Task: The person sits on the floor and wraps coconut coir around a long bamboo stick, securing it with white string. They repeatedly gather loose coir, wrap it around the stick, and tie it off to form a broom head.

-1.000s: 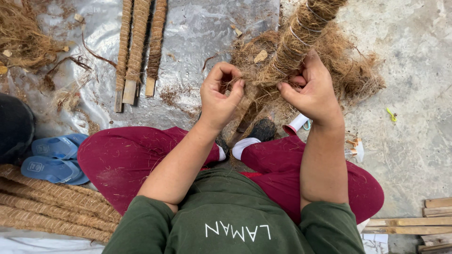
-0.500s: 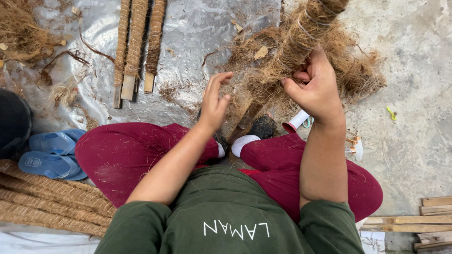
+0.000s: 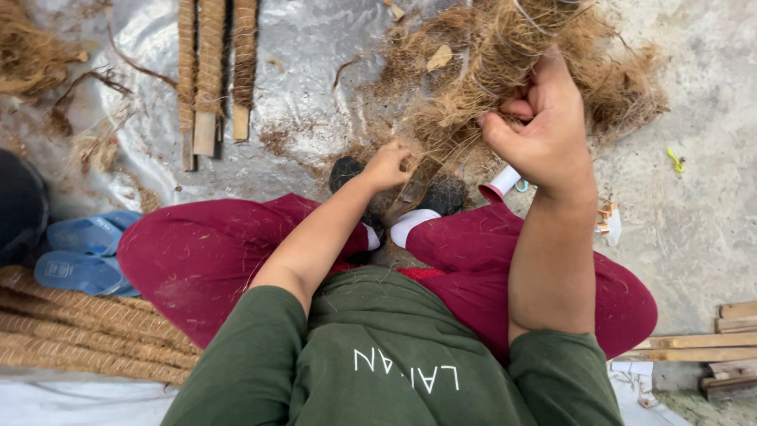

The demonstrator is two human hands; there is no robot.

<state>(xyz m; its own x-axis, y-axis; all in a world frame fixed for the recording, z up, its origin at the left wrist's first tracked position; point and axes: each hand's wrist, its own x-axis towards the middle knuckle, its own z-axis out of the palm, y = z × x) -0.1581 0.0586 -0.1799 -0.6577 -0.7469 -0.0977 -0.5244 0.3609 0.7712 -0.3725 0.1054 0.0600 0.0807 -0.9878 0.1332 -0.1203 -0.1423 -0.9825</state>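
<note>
I sit cross-legged in maroon trousers on a plastic sheet [image 3: 315, 63]. A wooden stick wrapped in brown coir fibre [image 3: 505, 55] leans up from between my feet, with a loose heap of coir [image 3: 623, 87] behind it. My right hand [image 3: 540, 130] grips the wrapped stick and its thin thread high up. My left hand [image 3: 388, 164] is lower, near the stick's bare wooden foot [image 3: 414, 188], with its fingers closed on loose fibre there.
Three finished coir-wrapped sticks [image 3: 211, 71] lie on the sheet at upper left. More wrapped sticks [image 3: 71, 331] are stacked at my left. Blue sandals [image 3: 83, 252] lie by my left knee. A white thread spool [image 3: 498, 186] sits by my right foot. Wood slats [image 3: 710, 339] lie at right.
My left hand has let go of the wrapped stick and dropped down to the fibre near its foot. My right hand has kept its grip higher up.
</note>
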